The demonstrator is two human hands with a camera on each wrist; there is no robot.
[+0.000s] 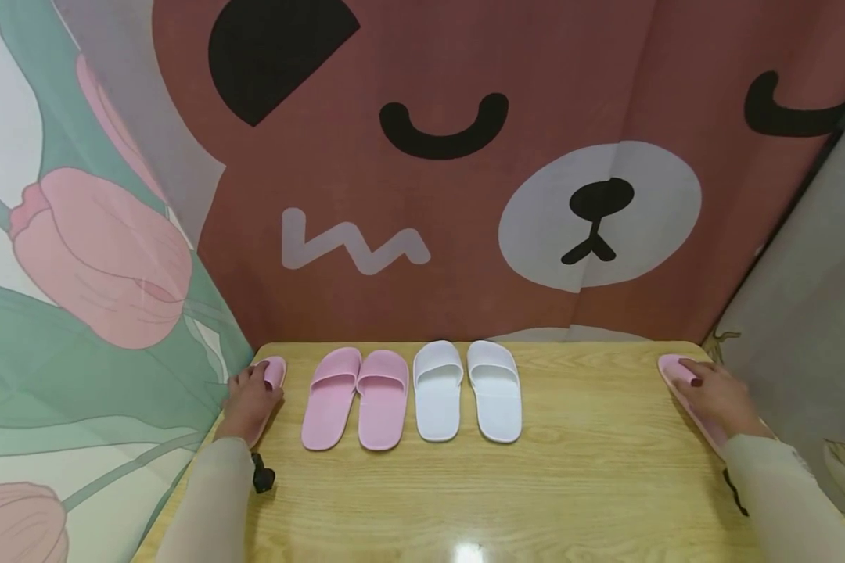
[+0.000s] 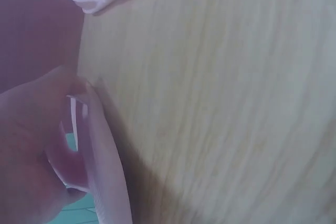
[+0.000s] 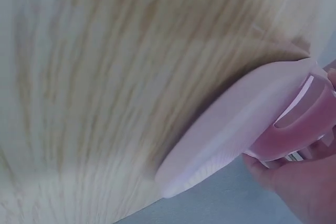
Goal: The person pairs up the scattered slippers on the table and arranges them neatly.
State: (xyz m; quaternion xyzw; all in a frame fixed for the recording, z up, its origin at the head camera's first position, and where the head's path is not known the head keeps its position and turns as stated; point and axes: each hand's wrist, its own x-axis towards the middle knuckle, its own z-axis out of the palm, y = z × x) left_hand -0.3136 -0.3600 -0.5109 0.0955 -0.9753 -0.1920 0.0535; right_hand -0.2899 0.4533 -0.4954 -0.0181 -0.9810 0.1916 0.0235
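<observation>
At the table's left edge, my left hand [image 1: 249, 405] grips a pink slipper [image 1: 277, 369] by its strap. In the left wrist view this slipper [image 2: 110, 166] is tilted on its side, close over the wood, with fingers curled at the strap. On the far right, my right hand [image 1: 724, 400] holds another pink slipper [image 1: 673, 368] by the strap. The right wrist view shows that slipper [image 3: 226, 121] tilted too, its sole edge along the tabletop. Between the hands lie a pair of pink slippers [image 1: 327, 414] and a pair of white slippers [image 1: 436, 410], toes toward the back.
The wooden table [image 1: 591, 469] ends at a brown curtain [image 1: 458, 203] with a bear face. A tulip-patterned curtain [image 1: 98, 258] closes the left side and a grey curtain [image 1: 810, 313] the right. Black straps [image 1: 263, 475] show at both wrists.
</observation>
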